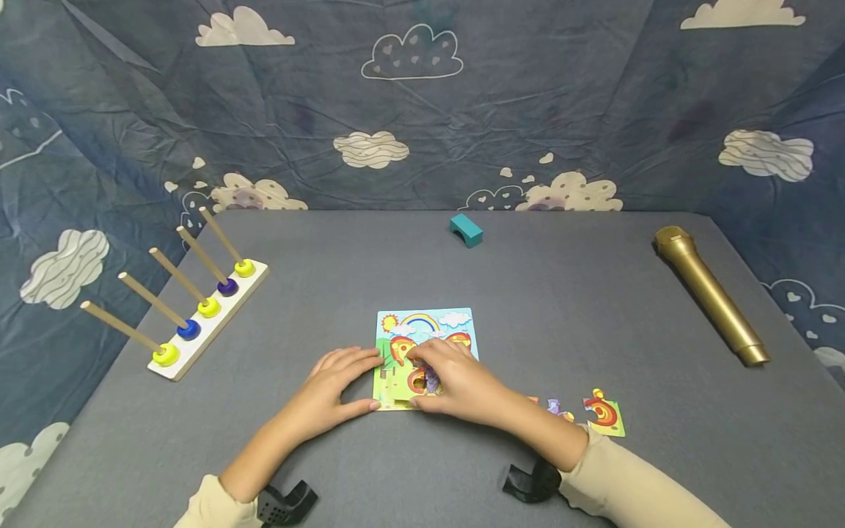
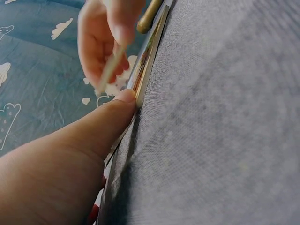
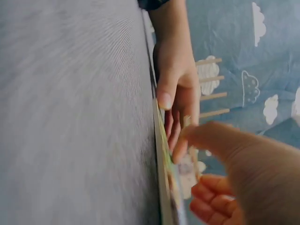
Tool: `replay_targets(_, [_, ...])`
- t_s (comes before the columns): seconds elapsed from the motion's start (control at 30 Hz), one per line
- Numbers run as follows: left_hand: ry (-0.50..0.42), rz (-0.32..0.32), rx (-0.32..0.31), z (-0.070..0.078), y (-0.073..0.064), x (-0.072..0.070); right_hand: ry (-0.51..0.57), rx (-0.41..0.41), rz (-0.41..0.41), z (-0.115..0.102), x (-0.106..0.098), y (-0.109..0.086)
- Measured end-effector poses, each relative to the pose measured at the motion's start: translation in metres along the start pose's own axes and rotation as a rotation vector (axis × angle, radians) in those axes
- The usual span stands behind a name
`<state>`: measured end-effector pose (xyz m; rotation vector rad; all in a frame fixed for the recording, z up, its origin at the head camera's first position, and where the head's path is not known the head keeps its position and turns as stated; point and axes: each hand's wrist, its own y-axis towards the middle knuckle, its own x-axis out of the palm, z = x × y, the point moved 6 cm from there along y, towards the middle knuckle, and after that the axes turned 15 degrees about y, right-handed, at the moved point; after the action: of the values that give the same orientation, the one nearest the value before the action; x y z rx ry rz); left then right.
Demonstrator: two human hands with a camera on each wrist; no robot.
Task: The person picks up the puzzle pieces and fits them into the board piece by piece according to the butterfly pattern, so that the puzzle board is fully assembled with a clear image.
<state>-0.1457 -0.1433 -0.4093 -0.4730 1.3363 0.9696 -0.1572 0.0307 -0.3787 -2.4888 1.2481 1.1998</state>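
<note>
A square jigsaw puzzle board (image 1: 465, 317) with a rainbow and sun lies flat before me. My left hand (image 1: 330, 385) rests at its left side, thumb and fingertips at the edge and fingers fairly straight. Over the board, my right hand (image 1: 458, 381) pinches a puzzle piece (image 1: 398, 383), mostly green, between thumb and fingers. In the left wrist view this puzzle piece (image 2: 110, 70) appears edge-on and raised above the board. The right wrist view also shows the piece (image 3: 193, 157) in the pinch. The right hand covers part of the picture.
Loose puzzle pieces (image 1: 606, 416) lie right of the board, some partly behind my right forearm. At the left stands a white peg base (image 1: 210, 323) with several rods and coloured rings. A teal arched block (image 1: 466, 230) sits at the back, a gold microphone-shaped object (image 1: 711, 295) at the right.
</note>
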Motion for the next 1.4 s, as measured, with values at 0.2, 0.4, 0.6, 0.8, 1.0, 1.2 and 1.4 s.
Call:
replay_targets(0.2, [-0.004, 0.015, 0.031, 0.001, 0.0, 0.0, 0.013, 0.037, -0.037, 0.009, 0.013, 0.009])
replay_targets(0.4, [0.008, 0.034, 0.096, 0.005, -0.001, -0.001, 0.05, 0.053, -0.056, 0.011, 0.015, 0.012])
replay_targets(0.6, [0.003, 0.036, 0.11, 0.006, -0.001, -0.002, 0.02, 0.036, -0.052, 0.011, 0.016, 0.01])
replay_targets(0.8, [-0.007, 0.056, 0.101, 0.006, -0.001, -0.002, -0.04, 0.005, -0.047, 0.008, 0.016, 0.009])
replay_targets(1.0, [-0.004, 0.034, 0.085, 0.006, -0.001, -0.002, -0.09, 0.002, -0.076, 0.002, 0.016, 0.009])
replay_targets(1.2, [-0.005, 0.01, 0.061, 0.005, -0.001, -0.001, 0.024, 0.066, -0.129, 0.004, 0.012, 0.004])
replay_targets(1.4, [-0.002, 0.011, 0.062, 0.006, -0.001, -0.002, 0.207, 0.069, -0.047, -0.003, -0.022, -0.008])
